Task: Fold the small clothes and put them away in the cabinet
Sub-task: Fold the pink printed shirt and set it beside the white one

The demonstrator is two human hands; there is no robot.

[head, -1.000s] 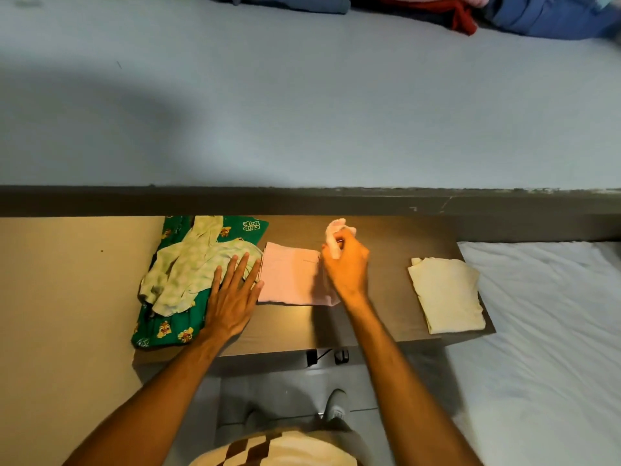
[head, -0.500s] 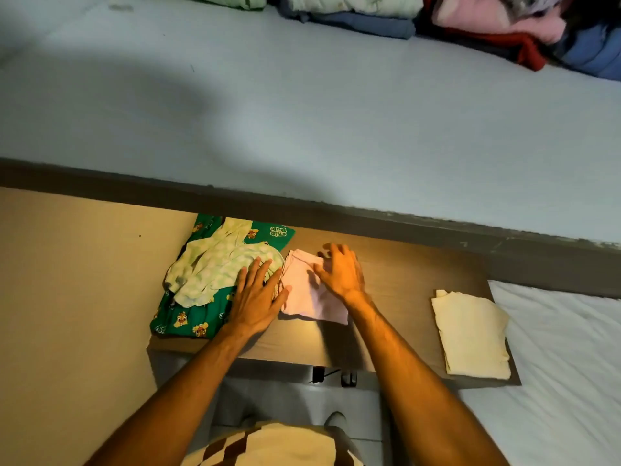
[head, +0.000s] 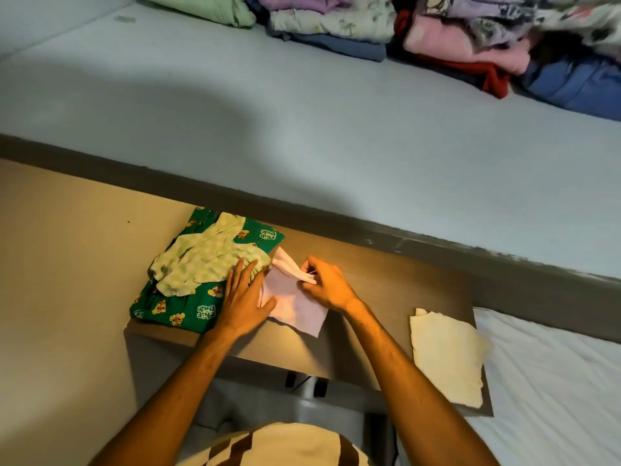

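A small pink cloth (head: pixel 295 307) lies on the wooden table (head: pixel 386 284). My left hand (head: pixel 243 301) rests flat with fingers spread on its left edge. My right hand (head: pixel 324 284) pinches the cloth's upper flap, lifted just off the table. To the left sits a green printed garment (head: pixel 188 311) with a pale green checked piece (head: pixel 205 260) on top. A folded cream cloth (head: pixel 447 358) lies at the table's right end.
A light blue mattress (head: pixel 302 129) stretches behind the table, with a pile of folded clothes (head: pixel 437 35) at its far edge. A white sheet (head: pixel 554 381) lies to the right. A beige wall (head: pixel 60 297) stands on the left.
My right hand laid the small pink piece down on the cloth, then pinched and raised the cloth's top flap. My left hand slid right onto the pink cloth. The camera tilted up.
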